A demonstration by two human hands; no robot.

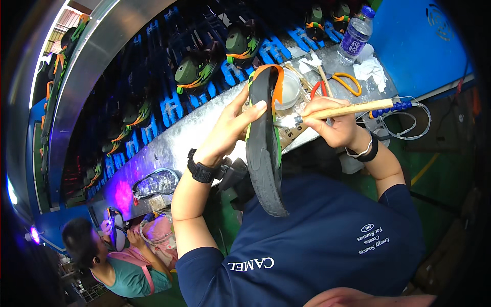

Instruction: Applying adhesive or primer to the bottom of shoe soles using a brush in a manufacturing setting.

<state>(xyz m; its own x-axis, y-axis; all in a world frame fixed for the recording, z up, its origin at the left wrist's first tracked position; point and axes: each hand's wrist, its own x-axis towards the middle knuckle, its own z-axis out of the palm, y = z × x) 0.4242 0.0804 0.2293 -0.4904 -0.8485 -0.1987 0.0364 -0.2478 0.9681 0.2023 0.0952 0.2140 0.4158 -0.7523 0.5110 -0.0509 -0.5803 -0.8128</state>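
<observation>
A black shoe sole (262, 153) with a green and orange edge stands tilted on its side in front of me. My left hand (231, 124) grips its upper part, with the thumb over the inner face. In my right hand (333, 124) is a brush (360, 108) with a pale wooden handle. Its whitish bristle end is right at the sole's right edge; I cannot tell whether it touches. Behind the brush tip is a round tub (290, 90) of whitish liquid, partly hidden by the sole's orange toe strip.
Scissors (349, 85) with orange handles, crumpled white paper (372, 71) and a water bottle (355, 38) lie or stand at the bench's right. Beyond, blue racks (171, 108) carry several dark green shoe parts (194, 70). At lower left a co-worker (128, 271) handles another sole (117, 229).
</observation>
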